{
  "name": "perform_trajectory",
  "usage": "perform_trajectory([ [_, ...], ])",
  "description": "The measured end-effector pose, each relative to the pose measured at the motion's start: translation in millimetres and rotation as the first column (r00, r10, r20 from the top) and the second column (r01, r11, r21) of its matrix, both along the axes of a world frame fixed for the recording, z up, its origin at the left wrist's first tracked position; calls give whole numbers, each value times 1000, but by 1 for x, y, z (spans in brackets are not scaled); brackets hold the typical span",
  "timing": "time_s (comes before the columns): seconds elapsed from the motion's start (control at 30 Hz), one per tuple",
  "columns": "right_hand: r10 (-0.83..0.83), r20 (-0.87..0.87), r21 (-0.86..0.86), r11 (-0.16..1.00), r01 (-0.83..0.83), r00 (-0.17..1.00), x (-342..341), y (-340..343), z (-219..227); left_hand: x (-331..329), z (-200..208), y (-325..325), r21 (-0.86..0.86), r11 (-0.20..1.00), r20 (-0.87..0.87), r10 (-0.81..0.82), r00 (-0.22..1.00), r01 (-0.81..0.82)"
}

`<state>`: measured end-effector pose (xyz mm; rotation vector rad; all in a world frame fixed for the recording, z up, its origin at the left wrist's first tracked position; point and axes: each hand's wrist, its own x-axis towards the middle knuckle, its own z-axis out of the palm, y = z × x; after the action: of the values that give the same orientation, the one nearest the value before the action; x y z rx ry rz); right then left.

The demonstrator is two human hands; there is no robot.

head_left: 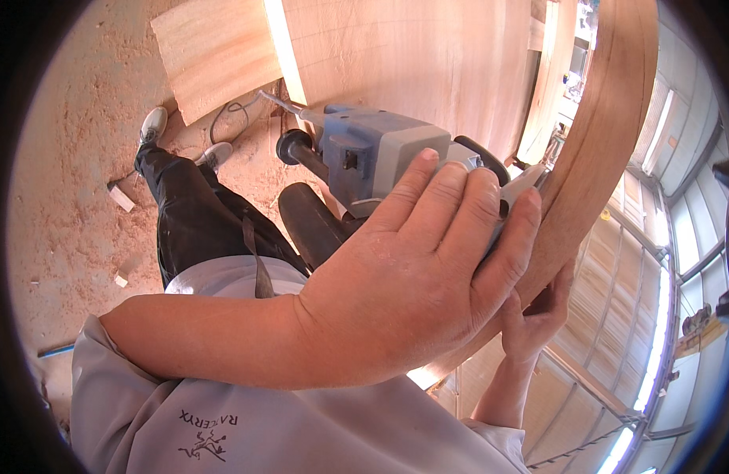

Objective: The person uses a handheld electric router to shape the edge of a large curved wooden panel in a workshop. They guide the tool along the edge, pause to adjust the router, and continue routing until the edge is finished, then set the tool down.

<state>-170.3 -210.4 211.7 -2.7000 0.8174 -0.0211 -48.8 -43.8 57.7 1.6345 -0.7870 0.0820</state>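
Note:
My left hand (412, 261) lies over the end of a blue-and-grey corded power tool (384, 150), fingers pressed on its housing. My thumb points toward the wooden board. The tool has a black knob (293, 147) and a thick black handle (309, 225); its exact kind does not show. Beside it rises a long, thick wooden board (609, 103), curved in this view. My right hand (538, 316) is closed round the board's lower part, its fingers partly hidden behind the wood. My left hand and wrist hide part of the tool.
A large pale wooden panel (412, 55) stands beyond the tool, with a smaller board (218, 55) to its left. Sawdust and wood offcuts (121, 197) lie on the floor near my shoes. The tool's cord (234, 114) loops there. More planks (593, 308) lie at right.

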Motion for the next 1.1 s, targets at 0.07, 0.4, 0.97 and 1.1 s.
perform_trajectory([
  [0.07,-5,1,-1,1000,5,1000,-2,-1,0,0,0,-1,-2,1000,3,0,1000,0],
  [0.4,5,5,27,1000,-5,1000,-1,-3,0,1,2,1,6,1000,-27,-15,1000,15],
  [0.97,43,-16,7,999,-43,999,0,-7,0,1,2,1,8,999,-28,-31,999,32],
  [1.1,39,-11,4,999,-39,999,-1,-8,0,0,3,0,4,1000,-32,-28,999,28],
])
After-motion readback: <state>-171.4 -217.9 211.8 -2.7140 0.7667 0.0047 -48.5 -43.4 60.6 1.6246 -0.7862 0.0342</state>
